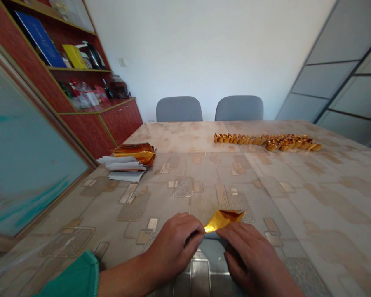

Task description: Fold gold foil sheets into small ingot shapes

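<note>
Gold foil piece (220,222): held just above the near middle of the table, partly folded, a narrow tip at its left and a darker band along its upper right edge.
Left hand (184,241): thumb and fingers pinched together on the foil's left tip.
Right hand (252,253): fingers close together over the foil's lower right edge, thumb apart below; I cannot tell whether it grips.
Green sleeve (77,276): around the left forearm.
Table (200,206): covered in a beige pattern of rounded rectangles.
Gold foil sheets (137,153): bundled at the table's left edge, just behind the white papers (125,165).
Folded gold pieces (266,141): standing closely side by side in rows at the far right.
Chairs (179,109): two grey backs beyond the far edge.
Cabinet (103,123): red wood; its upper shelf holds a blue box (40,39), a yellow item (74,56) and a black-and-silver kettle (94,55), contents hidden.
Lower shelf: bags and packages (86,95) crowded together, too small to tell apart.
Glass jar (118,86): on the counter's right end, something dark inside, kind unclear.
</note>
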Available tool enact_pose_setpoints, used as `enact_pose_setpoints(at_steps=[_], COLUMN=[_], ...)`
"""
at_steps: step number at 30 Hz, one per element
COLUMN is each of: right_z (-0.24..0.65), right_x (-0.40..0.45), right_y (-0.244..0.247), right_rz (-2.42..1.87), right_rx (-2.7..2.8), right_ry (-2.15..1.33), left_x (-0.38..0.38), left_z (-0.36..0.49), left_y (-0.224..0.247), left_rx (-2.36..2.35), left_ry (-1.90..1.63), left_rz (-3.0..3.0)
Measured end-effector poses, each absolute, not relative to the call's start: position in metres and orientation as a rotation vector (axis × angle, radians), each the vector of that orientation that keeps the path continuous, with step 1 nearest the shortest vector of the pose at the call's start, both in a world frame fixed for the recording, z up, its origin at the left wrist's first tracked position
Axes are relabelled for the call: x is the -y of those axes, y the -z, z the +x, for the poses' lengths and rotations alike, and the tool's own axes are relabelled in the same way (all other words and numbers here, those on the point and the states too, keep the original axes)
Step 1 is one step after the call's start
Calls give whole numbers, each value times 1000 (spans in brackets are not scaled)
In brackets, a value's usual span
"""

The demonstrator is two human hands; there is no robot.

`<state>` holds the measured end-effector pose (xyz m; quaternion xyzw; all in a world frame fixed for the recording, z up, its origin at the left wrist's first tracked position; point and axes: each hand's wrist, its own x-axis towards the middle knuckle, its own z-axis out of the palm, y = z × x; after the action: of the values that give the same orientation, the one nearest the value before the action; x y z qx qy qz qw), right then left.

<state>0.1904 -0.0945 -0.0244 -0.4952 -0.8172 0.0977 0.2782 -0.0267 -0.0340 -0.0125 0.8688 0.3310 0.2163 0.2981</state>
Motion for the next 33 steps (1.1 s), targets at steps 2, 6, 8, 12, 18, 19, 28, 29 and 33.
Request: enact_pose_setpoints(at_steps=[2,6,8,12,18,19,28,29,33], right_z=[194,200,200,193,184,184,173,172,169], right_x=[94,93,92,90,97,97,88,87,83], right_y=[25,29,31,30,29,29,34,35,38], right_rz=[-1312,-1273,-1286,-1334,-1315,-1317,-1446,-1468,-1513], right_rx=[2214,2249,2249,2151,2145,2150,2030,2024,2033], right_ry=[-263,-194,-153,-154,-171,-186,-164,-120,2], left_x=[34,31,29,29,40,41,40,40,40], left_z=[-26,-24,-25,-30,-34,-34,-34,-34,-31], left_y=[11,9,8,8,20,22,19,19,18], left_rx=[-927,-942,-929,-862,-833,-859,-987,-999,-1053], left_ry=[-567,-579,-579,-543,-508,-539,-616,-610,-604], left_rz=[2278,2266,2269,2320,2542,2555,2475,2471,2460])
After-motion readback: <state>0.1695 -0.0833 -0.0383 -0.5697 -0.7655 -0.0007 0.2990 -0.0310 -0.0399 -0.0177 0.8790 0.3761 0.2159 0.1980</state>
